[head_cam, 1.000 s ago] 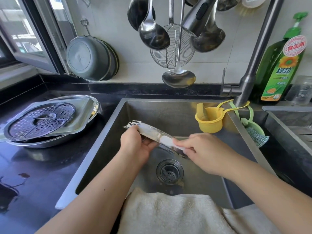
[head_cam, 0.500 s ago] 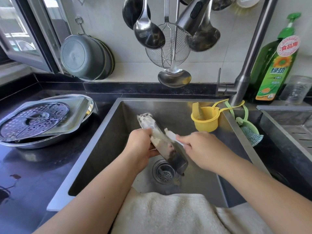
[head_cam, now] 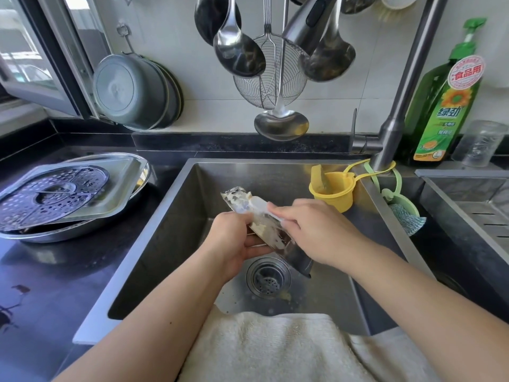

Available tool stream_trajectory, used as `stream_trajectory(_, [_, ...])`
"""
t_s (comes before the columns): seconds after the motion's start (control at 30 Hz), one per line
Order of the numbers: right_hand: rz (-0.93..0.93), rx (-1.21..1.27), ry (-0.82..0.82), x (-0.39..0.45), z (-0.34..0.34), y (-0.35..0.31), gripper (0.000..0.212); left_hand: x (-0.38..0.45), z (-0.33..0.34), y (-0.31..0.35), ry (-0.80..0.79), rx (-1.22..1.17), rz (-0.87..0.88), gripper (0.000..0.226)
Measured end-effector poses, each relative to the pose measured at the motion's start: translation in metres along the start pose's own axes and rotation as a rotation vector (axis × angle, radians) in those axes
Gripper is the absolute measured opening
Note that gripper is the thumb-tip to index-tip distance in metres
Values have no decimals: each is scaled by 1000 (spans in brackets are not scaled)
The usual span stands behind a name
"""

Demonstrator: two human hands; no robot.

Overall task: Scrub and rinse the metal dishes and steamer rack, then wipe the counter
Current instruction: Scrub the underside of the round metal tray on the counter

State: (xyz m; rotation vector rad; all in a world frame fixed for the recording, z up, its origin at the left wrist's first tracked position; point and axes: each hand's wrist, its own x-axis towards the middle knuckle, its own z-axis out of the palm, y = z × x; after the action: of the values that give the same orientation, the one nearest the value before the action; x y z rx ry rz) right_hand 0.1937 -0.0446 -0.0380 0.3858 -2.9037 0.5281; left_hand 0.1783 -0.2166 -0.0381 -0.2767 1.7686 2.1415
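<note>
Where the sink's (head_cam: 170, 216) near rim meets the person, a cream towel (head_cam: 264, 348) lies folded over the edge. Just beyond it, the round drain strainer (head_cam: 268, 277) sits in the basin floor with a few pale scraps beside it. Above the drain, both hands meet on one metal dish (head_cam: 275, 238), tilted on edge and smeared with white suds. The left hand (head_cam: 234, 244) is curled round the dish's lower edge, gripping it. The right hand (head_cam: 314, 230) is closed on a white scrubber (head_cam: 259, 202) pressed against the soapy face.

On the sink's far right corner hangs a yellow cup (head_cam: 333, 194) with a sponge piece standing in it, and beside it a green holder (head_cam: 405, 210) containing a blue-green scourer. To the left, on the black worktop (head_cam: 55, 285), a round metal basin (head_cam: 68, 232) carries a square metal tray (head_cam: 110, 194), and the perforated steamer rack (head_cam: 49, 194) lies in that tray.

Farther back stand the tap (head_cam: 396, 111), a green detergent bottle (head_cam: 443, 106) and a clear jar (head_cam: 479, 142). Ladles (head_cam: 237, 48), a wire skimmer (head_cam: 271, 78) and grey pans (head_cam: 135, 92) hang on the wall.
</note>
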Motion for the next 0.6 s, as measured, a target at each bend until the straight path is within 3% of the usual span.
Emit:
stream_trajectory(0.2, [-34, 15, -175, -26, -6, 8, 44, 16, -11, 3, 142, -170, -2, 21])
stream_trajectory(0.4, [97, 144, 100, -9, -29, 8, 43, 4, -28, 21, 202, -413, 56, 24])
stream_trajectory(0.6, [-101, 59, 44, -21, -99, -60, 44, -65, -62, 45, 234, -556, 156, 20])
